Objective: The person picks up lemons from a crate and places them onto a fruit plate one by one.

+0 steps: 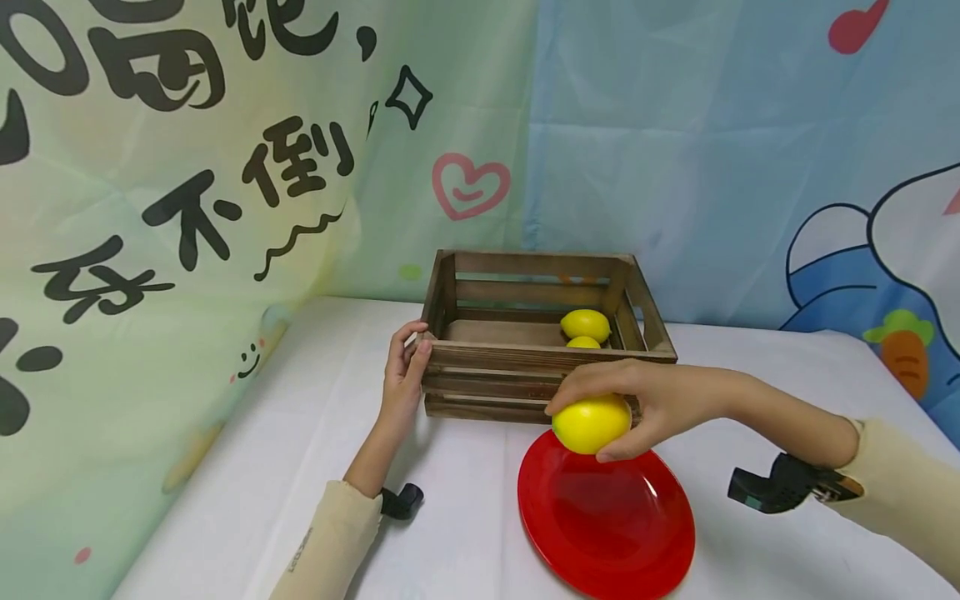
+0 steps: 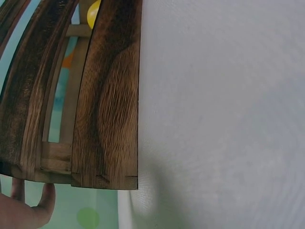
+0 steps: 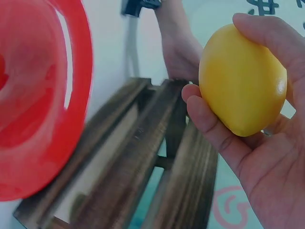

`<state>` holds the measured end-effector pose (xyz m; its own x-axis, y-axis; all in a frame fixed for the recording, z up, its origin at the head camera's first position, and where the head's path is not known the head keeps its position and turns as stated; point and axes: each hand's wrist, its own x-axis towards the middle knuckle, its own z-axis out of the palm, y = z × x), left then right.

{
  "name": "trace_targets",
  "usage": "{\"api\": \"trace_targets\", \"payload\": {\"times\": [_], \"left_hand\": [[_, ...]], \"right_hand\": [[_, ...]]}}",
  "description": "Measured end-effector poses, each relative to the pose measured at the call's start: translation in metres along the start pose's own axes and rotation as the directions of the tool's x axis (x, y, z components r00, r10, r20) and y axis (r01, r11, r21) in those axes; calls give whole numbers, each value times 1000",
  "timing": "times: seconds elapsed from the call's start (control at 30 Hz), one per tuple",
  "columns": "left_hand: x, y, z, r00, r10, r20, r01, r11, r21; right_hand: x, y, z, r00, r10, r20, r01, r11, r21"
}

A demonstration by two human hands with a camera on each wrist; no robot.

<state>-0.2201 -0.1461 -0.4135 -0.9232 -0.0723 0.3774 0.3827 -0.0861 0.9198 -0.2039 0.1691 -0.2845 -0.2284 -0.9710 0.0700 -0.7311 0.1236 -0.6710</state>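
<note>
Yellow and smooth, the lemon (image 1: pixel 591 425) is raised near the far rim of the red plate (image 1: pixel 600 525), before the wooden crate (image 1: pixel 510 358); my right hand (image 1: pixel 637 396) curls its fingers round it, probably against slipping. My left hand (image 1: pixel 402 379) grips the crate's near left corner, seemingly to steady it; two more lemons (image 1: pixel 585 323) lie inside, right.

Reads “不倒” in bold black Chinese characters (image 1: pixel 227 209) on the pale green backdrop (image 1: pixel 465 83), beneath a larger cropped line (image 1: pixel 180 71) ending “喝饱,”. Also bears a four-pointed star (image 1: pixel 408 98) and smiling pink heart (image 1: pixel 468 197). Carries illegible small print (image 1: pixel 300 550) on the left sleeve (image 1: pixel 333 542).
</note>
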Motion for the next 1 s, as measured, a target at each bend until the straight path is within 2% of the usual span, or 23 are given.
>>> {"api": "trace_targets", "payload": {"times": [0.17,0.37,0.53,0.77,1.0], "left_hand": [[2,0,0,1000,15,1,-15,1000,5],[2,-2,0,1000,24,-13,-24,1000,3],[1,-3,1,1000,13,-10,-13,1000,7],[0,-2,1,1000,5,-15,-5,1000,5],[0,-3,0,999,33,-17,-33,999,4]], "right_hand": [[-5,2,15,1000,8,7,-8,999,35],[-12,8,38,995,101,-21,-98,988,115],[-19,16,57,990,137,-24,-132,978,162],[-25,25,80,983,174,54,-182,958,221],[-24,35,96,972,197,126,-226,931,287]]}}
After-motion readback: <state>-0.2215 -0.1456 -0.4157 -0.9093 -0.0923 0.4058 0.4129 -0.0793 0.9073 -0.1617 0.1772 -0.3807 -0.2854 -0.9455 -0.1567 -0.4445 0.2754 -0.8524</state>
